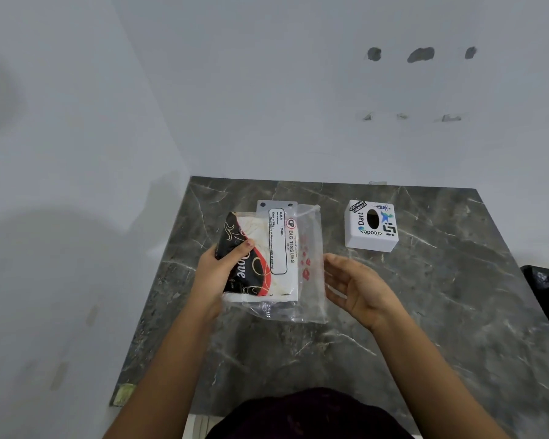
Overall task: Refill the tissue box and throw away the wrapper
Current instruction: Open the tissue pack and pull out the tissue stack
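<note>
While my left hand (214, 274) grips the tissue pack (260, 258) above the marble table (425, 312), my right hand (358, 288) is spread, fingers loose beside the clear wrapper (313, 264) — the white box (372, 225) sits apart, right.

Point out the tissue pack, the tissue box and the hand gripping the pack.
tissue pack (263, 258): head view, on its printed front.
tissue box (372, 240): head view, on its white front wall.
left hand (217, 274): head view, on its back.
</note>
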